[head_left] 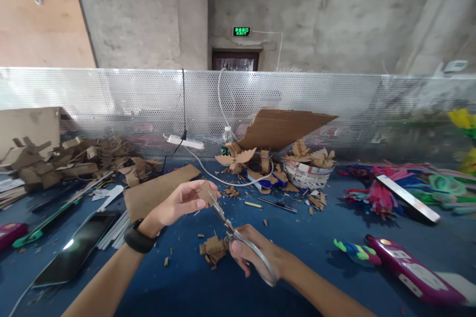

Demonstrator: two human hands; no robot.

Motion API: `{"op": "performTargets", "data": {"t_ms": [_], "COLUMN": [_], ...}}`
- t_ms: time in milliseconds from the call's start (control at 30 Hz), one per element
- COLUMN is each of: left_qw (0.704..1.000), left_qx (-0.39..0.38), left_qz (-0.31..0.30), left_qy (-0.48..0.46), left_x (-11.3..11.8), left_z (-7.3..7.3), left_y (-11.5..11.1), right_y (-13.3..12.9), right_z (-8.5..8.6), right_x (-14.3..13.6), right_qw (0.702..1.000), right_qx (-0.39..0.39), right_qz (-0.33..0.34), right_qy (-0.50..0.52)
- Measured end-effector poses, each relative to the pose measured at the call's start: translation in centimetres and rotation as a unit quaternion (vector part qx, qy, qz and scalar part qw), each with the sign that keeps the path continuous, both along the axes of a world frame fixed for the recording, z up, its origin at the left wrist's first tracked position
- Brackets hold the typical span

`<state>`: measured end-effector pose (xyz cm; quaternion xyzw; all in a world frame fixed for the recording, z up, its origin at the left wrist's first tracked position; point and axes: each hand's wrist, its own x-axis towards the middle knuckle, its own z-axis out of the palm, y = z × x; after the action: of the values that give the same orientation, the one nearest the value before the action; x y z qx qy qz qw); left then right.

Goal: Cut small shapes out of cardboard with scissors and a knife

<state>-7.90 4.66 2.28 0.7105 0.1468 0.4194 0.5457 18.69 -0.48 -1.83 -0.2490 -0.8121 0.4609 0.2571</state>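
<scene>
My left hand (182, 204), with a black band on its wrist, pinches a small piece of cardboard (206, 192) between thumb and fingers. Wrapped round the handles of metal scissors (222, 214) is my right hand (251, 252). The scissor blades point up and left, and their tips meet the cardboard piece; whether they are cutting into it I cannot tell. Below the scissors, a small heap of cardboard scraps (213, 250) lies on the blue tabletop (178, 292). Behind my left hand rests a flat cardboard sheet (159, 188).
Cardboard offcuts (74, 158) pile up at the left. A phone (78, 247) lies near my left forearm, a second phone (409, 198) at the right. Further back stand a basket of scraps (308, 173) and a power strip (185, 141). A purple device (412, 267) sits front right.
</scene>
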Motion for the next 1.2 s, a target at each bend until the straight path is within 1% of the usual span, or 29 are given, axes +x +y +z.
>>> {"op": "performTargets", "data": {"t_ms": [200,333,567,767,967,1200], "left_qw": [1.000,1.000,0.999,0.999,0.999,0.999], "left_qx": [0.002,-0.002,-0.024,-0.027,-0.031,-0.034], "left_qz": [0.001,-0.006,-0.030,-0.027,-0.036,-0.027], "left_qy": [-0.003,-0.005,-0.013,-0.019,-0.023,-0.005], "left_x": [0.1,0.1,-0.1,0.0,-0.1,-0.4], "left_z": [0.3,0.5,0.2,0.2,0.1,-0.1], "left_y": [-0.2,-0.1,0.2,0.4,0.5,0.7], "right_y": [-0.5,-0.4,-0.3,-0.1,0.0,0.3], "right_z": [0.6,0.5,0.5,0.2,0.0,-0.7], "right_x": [-0.1,-0.1,-0.2,-0.3,-0.4,-0.2], "right_qw": [0.999,0.998,0.996,0.995,0.987,0.987], "right_qx": [-0.010,-0.013,-0.014,-0.022,-0.047,-0.045], "right_qz": [-0.032,-0.045,-0.058,-0.063,-0.093,-0.103], "right_qy": [-0.037,-0.046,-0.066,-0.080,-0.124,-0.116]}}
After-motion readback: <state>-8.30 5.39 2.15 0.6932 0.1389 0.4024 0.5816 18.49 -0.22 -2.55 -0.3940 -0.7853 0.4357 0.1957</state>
